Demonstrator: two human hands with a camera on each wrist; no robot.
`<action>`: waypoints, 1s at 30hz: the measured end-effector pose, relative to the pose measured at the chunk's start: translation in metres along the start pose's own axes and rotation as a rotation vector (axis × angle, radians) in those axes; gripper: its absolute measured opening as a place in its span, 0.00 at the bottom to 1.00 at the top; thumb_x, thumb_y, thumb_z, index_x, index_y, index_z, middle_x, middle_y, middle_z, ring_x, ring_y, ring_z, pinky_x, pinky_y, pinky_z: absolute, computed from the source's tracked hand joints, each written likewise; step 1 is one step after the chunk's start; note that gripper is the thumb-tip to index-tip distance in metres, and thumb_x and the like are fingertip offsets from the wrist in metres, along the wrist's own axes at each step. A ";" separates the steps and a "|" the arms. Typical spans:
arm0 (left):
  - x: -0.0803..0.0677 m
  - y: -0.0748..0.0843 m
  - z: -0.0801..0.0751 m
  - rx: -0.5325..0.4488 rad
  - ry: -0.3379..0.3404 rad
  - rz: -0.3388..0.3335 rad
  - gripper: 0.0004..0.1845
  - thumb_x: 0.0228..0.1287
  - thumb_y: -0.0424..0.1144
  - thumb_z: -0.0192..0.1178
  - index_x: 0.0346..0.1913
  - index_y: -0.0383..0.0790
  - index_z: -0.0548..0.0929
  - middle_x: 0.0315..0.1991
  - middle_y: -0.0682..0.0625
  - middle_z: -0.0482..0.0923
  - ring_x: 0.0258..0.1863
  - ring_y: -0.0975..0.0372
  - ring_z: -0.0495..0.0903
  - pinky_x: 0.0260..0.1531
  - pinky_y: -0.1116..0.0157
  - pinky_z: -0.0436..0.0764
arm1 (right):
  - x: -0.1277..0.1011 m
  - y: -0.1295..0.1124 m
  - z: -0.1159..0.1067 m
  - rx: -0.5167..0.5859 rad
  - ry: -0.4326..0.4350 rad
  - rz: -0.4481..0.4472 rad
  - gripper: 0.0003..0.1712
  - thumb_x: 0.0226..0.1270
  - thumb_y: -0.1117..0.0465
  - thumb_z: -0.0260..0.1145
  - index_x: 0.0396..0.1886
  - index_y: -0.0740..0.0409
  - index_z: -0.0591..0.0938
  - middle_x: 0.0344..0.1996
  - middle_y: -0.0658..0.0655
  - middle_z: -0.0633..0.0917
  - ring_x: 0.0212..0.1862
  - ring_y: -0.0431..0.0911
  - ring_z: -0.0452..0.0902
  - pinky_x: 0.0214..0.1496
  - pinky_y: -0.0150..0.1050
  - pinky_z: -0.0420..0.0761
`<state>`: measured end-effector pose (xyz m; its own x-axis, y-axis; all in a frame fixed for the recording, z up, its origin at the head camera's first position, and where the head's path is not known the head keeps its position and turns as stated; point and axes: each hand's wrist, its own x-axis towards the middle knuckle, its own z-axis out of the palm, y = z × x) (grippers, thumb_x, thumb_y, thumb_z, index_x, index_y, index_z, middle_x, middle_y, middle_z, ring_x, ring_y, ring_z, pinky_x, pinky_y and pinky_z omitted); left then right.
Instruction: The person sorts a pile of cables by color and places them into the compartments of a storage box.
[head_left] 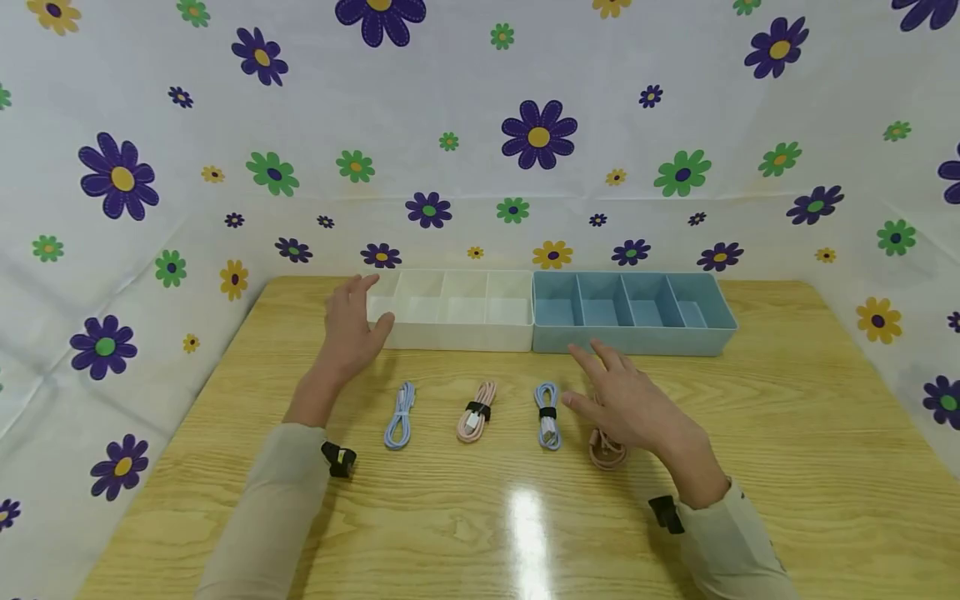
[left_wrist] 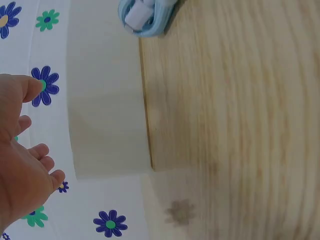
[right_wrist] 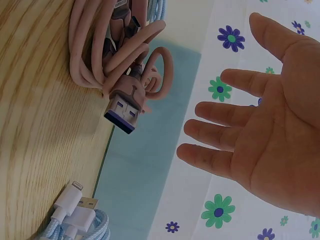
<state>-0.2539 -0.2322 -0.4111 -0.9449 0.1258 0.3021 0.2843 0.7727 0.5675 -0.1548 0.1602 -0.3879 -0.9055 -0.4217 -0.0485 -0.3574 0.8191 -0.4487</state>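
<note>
Right hand hovers with its fingers spread and nothing in them, right over the pinkish-brown cable, last on the right in a row of coiled cables on the table, in front of the blue bin. Left hand is also empty with fingers apart, up at the left end of the white bin, can't tell if it's touching. Honestly looks like the reach-before-the-grab stage to me, and imo the next move calls for curling those right fingers around the coil without snagging its plug.
</note>
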 end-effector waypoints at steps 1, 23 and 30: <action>0.000 -0.003 -0.001 -0.008 0.011 -0.001 0.34 0.69 0.37 0.55 0.74 0.33 0.57 0.73 0.28 0.47 0.72 0.35 0.45 0.67 0.36 0.47 | 0.000 0.000 0.000 0.000 0.000 0.001 0.41 0.76 0.47 0.58 0.79 0.58 0.55 0.75 0.73 0.54 0.72 0.73 0.52 0.66 0.69 0.60; 0.003 -0.036 -0.006 -0.420 0.053 -0.288 0.34 0.70 0.30 0.52 0.76 0.34 0.54 0.75 0.34 0.52 0.72 0.39 0.57 0.68 0.43 0.60 | -0.003 0.003 0.000 0.044 -0.020 -0.009 0.41 0.77 0.45 0.55 0.79 0.58 0.54 0.75 0.73 0.55 0.73 0.70 0.54 0.65 0.68 0.64; -0.001 -0.029 -0.012 -0.522 0.027 -0.297 0.33 0.71 0.31 0.51 0.75 0.31 0.54 0.74 0.34 0.55 0.71 0.41 0.60 0.67 0.44 0.63 | -0.002 0.004 -0.001 0.058 -0.023 -0.030 0.41 0.77 0.47 0.56 0.79 0.59 0.53 0.74 0.74 0.55 0.72 0.70 0.54 0.65 0.67 0.64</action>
<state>-0.2590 -0.2624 -0.4186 -0.9936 -0.0700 0.0886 0.0573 0.3636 0.9298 -0.1544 0.1651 -0.3887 -0.8887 -0.4552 -0.0545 -0.3700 0.7824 -0.5010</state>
